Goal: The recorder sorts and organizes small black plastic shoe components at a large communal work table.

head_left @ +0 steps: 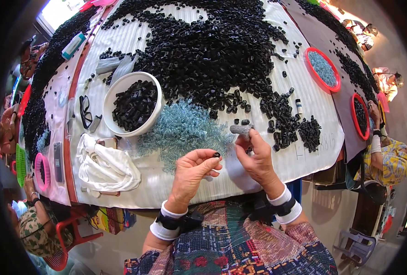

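My left hand [196, 170] pinches a small black cap [216, 155] between thumb and forefinger, just above the table's near edge. To its right, my right hand [257, 158] is closed on a short grey ribbed bundle [241, 130], whose exact kind I cannot make out. Beyond both hands spreads a heap of small clear bluish pieces [180, 130]. A white bowl [158, 110] filled with black caps stands at the heap's left. Past it lies a large pile of loose black caps [212, 50], with a smaller group of narrow black parts [310, 134] on the right.
Left of the bowl lie black glasses [85, 110], a white cloth [107, 167] and grey bundles [116, 66]. A small white tube [299, 106] stands at right. Red trays [307, 57] are farther right. Other people sit at both sides, near a red chair [70, 238].
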A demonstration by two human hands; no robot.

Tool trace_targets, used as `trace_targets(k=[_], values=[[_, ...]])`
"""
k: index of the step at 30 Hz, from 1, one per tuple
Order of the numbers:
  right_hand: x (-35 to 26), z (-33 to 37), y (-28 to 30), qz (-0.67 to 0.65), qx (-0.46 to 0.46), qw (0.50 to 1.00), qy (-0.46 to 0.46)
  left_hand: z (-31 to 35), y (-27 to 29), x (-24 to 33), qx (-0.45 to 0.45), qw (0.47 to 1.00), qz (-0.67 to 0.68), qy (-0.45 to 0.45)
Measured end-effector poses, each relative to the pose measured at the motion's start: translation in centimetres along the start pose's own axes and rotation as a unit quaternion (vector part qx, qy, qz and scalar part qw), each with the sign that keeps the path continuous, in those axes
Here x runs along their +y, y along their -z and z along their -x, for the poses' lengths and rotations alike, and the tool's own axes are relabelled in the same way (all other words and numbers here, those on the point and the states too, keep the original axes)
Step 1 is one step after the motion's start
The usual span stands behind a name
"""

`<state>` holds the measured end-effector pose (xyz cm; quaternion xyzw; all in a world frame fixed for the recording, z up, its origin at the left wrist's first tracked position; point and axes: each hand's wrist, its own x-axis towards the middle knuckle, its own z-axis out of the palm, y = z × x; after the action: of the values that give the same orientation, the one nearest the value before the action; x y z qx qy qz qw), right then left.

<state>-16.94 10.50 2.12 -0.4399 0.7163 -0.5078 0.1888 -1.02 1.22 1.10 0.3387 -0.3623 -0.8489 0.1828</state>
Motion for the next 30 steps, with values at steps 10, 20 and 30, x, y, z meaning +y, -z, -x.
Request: trace_targets(k=[10,20,30], values=[[-1.8,0.9,0.0,-0.136,-0.007,0.99,0.038,0.4,-2.2,0.2,-0.022,0.993,-0.07,-0.091],[-1.6,1.8,0.2,-0.058,0.013,0.992,0.115,0.6,-2.2,-0.4,-0.028,0.986,-0.109,-0.122],[-1.3,1.2,1.1,-0.044,0.054,0.99,0.125,0.6,-2.2,0.2,-0.043,0.993,-0.062,-0.09]])
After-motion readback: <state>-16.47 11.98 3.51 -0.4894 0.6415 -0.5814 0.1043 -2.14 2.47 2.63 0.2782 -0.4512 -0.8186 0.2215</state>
